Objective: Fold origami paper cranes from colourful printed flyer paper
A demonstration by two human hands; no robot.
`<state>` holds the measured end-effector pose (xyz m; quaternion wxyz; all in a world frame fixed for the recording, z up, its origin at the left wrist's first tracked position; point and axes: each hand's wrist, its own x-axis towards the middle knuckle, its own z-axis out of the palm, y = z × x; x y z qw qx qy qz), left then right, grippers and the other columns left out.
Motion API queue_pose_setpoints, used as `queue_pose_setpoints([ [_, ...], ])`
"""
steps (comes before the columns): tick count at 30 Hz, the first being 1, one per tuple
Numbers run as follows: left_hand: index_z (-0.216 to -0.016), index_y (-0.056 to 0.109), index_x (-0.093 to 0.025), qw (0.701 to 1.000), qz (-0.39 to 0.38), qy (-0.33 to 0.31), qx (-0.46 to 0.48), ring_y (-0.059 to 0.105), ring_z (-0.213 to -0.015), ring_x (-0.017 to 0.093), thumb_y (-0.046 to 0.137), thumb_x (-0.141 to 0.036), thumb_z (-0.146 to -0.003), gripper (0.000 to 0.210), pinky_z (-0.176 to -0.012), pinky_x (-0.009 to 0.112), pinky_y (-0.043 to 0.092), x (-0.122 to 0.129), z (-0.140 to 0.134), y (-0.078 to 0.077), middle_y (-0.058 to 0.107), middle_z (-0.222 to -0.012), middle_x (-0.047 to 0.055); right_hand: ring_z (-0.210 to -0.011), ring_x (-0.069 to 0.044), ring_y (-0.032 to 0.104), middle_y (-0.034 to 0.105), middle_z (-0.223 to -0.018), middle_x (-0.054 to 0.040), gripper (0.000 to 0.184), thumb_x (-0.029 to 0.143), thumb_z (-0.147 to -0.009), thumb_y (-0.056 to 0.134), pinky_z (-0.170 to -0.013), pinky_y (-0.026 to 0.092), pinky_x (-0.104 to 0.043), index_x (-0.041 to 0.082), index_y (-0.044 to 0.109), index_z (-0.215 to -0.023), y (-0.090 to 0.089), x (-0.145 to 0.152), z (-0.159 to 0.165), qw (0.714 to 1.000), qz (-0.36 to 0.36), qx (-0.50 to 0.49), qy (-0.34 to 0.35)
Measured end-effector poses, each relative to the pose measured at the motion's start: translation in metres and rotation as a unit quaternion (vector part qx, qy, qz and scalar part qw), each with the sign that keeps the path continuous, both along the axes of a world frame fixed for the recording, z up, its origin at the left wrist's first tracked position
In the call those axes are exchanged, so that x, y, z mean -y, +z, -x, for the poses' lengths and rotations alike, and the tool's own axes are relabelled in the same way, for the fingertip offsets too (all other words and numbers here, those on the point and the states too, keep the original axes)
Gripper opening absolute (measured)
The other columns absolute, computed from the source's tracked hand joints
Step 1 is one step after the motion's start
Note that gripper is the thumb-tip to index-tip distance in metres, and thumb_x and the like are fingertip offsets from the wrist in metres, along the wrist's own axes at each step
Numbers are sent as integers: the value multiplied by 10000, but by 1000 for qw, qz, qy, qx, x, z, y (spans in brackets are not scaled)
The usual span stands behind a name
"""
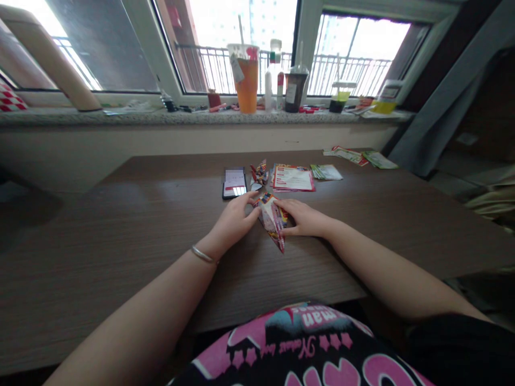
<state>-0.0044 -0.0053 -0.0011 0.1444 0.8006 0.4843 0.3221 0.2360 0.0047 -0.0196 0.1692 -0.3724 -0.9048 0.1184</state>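
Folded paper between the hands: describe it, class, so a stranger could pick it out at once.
On the brown wood-grain table, find the left hand and right hand near the middle. Between them lies the folded paper, colourfully printed. Unlike the flat, red-edged stack of sheets beyond, it narrows to a sharp point towards the person.

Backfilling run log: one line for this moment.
left hand: at folded paper, left side | right hand: same paper, right side | phone: beyond left hand | paper stack: beyond right hand
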Motion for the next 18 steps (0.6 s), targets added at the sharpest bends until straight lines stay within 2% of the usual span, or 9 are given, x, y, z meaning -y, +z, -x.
queue_pose_setpoints([
  [3,-1246,580,-117,1000,1,6,-22,600,-1105,244,457,-346,-910,426,-1011,401,444,-1,4,3,686,-1104,101,-1346,-337,429,439,-1473,-199,960,599,-727,704,-1116,347,-493,124,347,-1482,-1,0,1,1000,1,3,-4],
  [6,-1159,648,-158,998,-5,13,-64,611,-1078,243,421,-359,-930,380,-963,386,464,-2,8,5,698,-1123,82,-1344,-338,428,440,-1476,-183,950,599,-730,701,-1113,345,-506,153,342,-1488,-3,0,1,1000,4,-1,-6],
  [11,-1055,709,-193,979,-37,-19,-200,633,-952,252,489,-388,-901,331,-879,396,467,0,8,6,727,-999,70,-1355,-343,414,425,-1484,-192,951,582,-734,706,-1116,336,-520,153,328,-1494,-3,0,0,1000,11,-6,-3],
  [14,-1024,730,-203,961,-72,-29,-267,616,-924,257,527,-377,-880,304,-886,408,445,5,5,7,715,-945,86,-1362,-343,406,409,-1497,-184,957,579,-739,703,-1117,337,-527,171,304,-1507,-3,-1,-1,1000,8,-12,-3],
  [18,-1009,744,-249,955,-88,-51,-280,586,-953,256,562,-377,-871,262,-929,432,417,6,4,4,691,-956,82,-1359,-341,414,412,-1491,-193,978,582,-738,704,-1115,338,-536,168,279,-1516,-5,-2,-1,1000,8,-21,6],
])
